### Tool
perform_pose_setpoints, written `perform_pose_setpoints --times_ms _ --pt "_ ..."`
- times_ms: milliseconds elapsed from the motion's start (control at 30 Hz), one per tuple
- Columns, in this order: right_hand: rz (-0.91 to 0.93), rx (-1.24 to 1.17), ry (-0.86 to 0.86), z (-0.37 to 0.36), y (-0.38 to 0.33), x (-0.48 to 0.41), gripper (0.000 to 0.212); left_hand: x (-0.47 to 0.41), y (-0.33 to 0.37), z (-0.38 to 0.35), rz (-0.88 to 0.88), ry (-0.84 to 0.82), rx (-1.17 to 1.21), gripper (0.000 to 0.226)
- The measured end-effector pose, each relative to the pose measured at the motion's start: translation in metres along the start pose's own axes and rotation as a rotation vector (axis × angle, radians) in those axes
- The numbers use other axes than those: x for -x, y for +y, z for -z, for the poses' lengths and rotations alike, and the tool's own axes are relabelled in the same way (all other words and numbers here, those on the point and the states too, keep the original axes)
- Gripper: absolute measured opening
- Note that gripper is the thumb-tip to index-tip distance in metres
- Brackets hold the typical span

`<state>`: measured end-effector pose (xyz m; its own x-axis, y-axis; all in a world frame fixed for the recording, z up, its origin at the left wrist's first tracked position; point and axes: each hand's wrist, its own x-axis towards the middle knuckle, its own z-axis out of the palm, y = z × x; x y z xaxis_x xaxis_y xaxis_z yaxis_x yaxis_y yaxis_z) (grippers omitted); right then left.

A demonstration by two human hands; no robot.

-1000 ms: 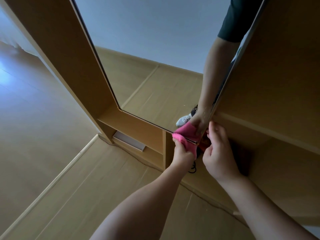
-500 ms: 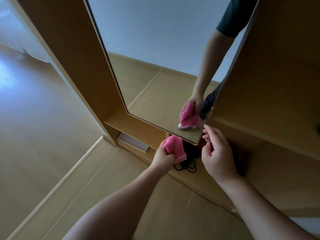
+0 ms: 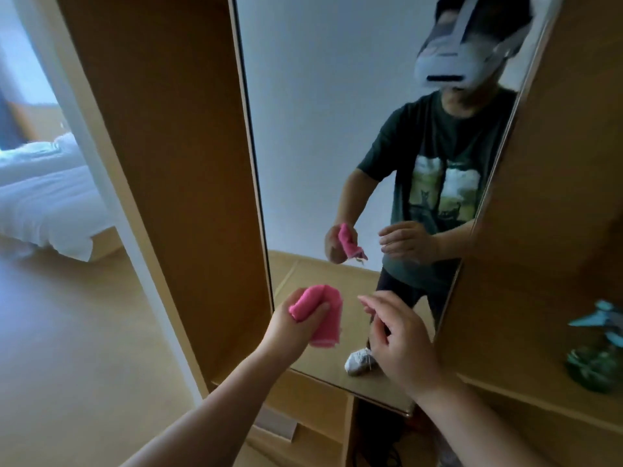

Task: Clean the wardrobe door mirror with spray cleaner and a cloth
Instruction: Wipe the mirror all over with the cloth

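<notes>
The tall wardrobe door mirror (image 3: 323, 136) stands in front of me in a light wooden frame. My left hand (image 3: 290, 326) grips a bunched pink cloth (image 3: 318, 311), held a little off the glass near the mirror's lower left. My right hand (image 3: 394, 332) hovers beside it with fingers loosely spread, holding nothing. The mirror reflects a person in a dark T-shirt with both hands and the cloth. A green spray bottle (image 3: 598, 352) stands on a wardrobe shelf at the right, blurred.
The open wooden wardrobe (image 3: 553, 203) sits to the right of the mirror with a shelf at waist height. A dark cable (image 3: 391, 456) lies in the compartment under the mirror. Through a doorway at the left is a bed with white bedding (image 3: 43, 197). Wooden floor lies below.
My view has tilted up from the mirror's bottom corner. My left hand with the cloth has pulled off the glass and risen. My right hand has come away from the mirror's lower edge.
</notes>
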<state>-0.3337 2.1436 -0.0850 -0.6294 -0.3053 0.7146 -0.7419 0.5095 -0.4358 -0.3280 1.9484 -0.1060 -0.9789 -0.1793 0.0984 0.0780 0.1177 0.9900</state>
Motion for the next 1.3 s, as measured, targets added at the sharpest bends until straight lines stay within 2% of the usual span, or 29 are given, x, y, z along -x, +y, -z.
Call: perform_pose_setpoints --times_ms 200,300,467,533,667,833,1033,1200,1300 --pt "0.062 0.144 0.182 0.032 -0.042 -0.062 0.03 -0.022 0.086 0.063 -0.132 -0.035 -0.025 0.034" --pt "0.052 0.242 0.33 0.064 -0.045 -0.085 0.03 -0.032 0.115 0.082 -0.213 -0.009 -0.035 0.025" --pt "-0.011 0.386 0.625 0.12 -0.026 -0.115 0.044 -0.05 0.14 0.092 -0.305 0.017 -0.033 0.015" --pt "-0.12 0.383 0.691 0.132 -0.019 -0.126 0.048 -0.053 0.144 0.092 -0.331 0.04 -0.022 0.013" --pt "-0.34 0.26 0.611 0.136 -0.011 -0.148 0.058 -0.059 0.157 0.093 -0.357 0.08 -0.013 0.014" --pt "-0.359 0.2 0.539 0.126 -0.006 -0.16 0.058 -0.062 0.177 0.101 -0.396 0.102 -0.043 0.015" --pt "-0.374 0.197 0.626 0.119 -0.012 -0.165 0.058 -0.078 0.195 0.11 -0.387 0.091 -0.033 0.029" --pt "-0.395 0.239 0.689 0.109 -0.029 -0.16 0.058 -0.102 0.196 0.124 -0.473 0.021 -0.048 0.026" --pt "-0.407 0.282 0.732 0.101 -0.047 -0.154 0.058 -0.118 0.196 0.135 -0.493 -0.081 -0.03 0.021"
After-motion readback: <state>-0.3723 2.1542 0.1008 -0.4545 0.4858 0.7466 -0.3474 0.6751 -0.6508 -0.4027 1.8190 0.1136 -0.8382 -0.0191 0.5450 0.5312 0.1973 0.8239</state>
